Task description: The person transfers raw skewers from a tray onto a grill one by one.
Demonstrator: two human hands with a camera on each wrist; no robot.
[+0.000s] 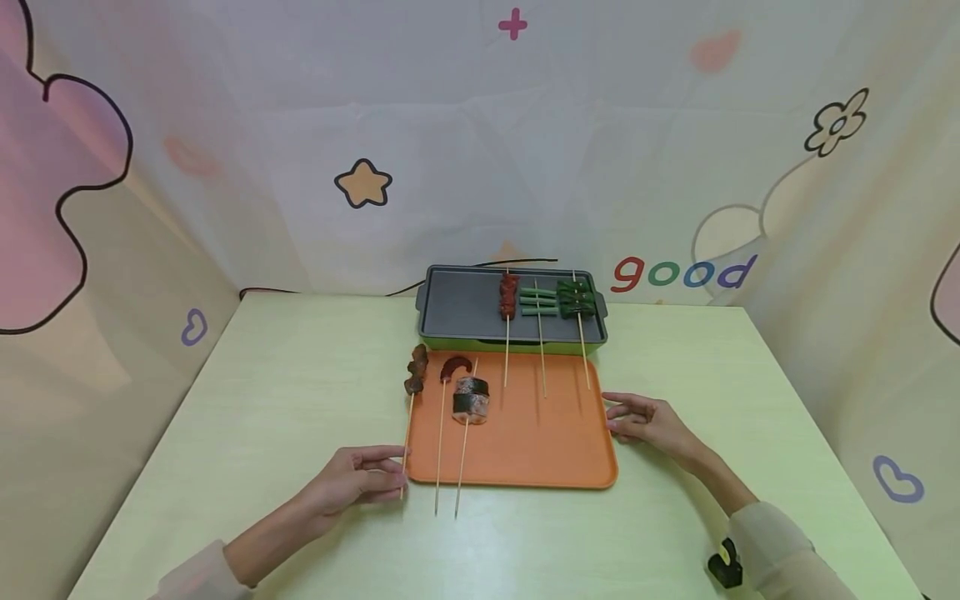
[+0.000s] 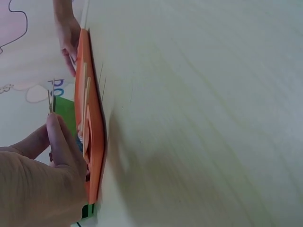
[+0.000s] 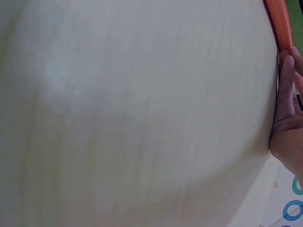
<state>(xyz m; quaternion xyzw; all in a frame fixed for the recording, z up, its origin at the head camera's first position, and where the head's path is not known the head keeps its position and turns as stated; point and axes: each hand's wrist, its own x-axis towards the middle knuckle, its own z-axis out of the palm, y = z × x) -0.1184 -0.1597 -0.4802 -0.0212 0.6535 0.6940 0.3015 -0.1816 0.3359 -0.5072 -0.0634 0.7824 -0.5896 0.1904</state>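
Note:
Near the tray's front left corner, my left hand (image 1: pixel 352 482) pinches the lower stick of a skewer of brown meat chunks (image 1: pixel 416 371), which stands nearly upright in the head view along the tray's left edge. The left wrist view shows thumb and finger of that hand (image 2: pixel 52 156) meeting on the stick. My right hand (image 1: pixel 648 423) touches the right rim of the orange tray (image 1: pixel 540 454), fingers mostly straight. On the tray lie a skewer with a curled dark-red piece (image 1: pixel 454 367) and a skewer with a black-banded roll (image 1: pixel 471 400), their sticks overhanging the front.
Behind the tray stands a grey-topped green grill (image 1: pixel 457 304). A red meat skewer (image 1: pixel 508 296), a green stalk skewer (image 1: pixel 538 302) and a leafy green skewer (image 1: pixel 576 297) lie on it, sticks reaching over the tray. A small black object (image 1: pixel 725 567) sits by the right sleeve.

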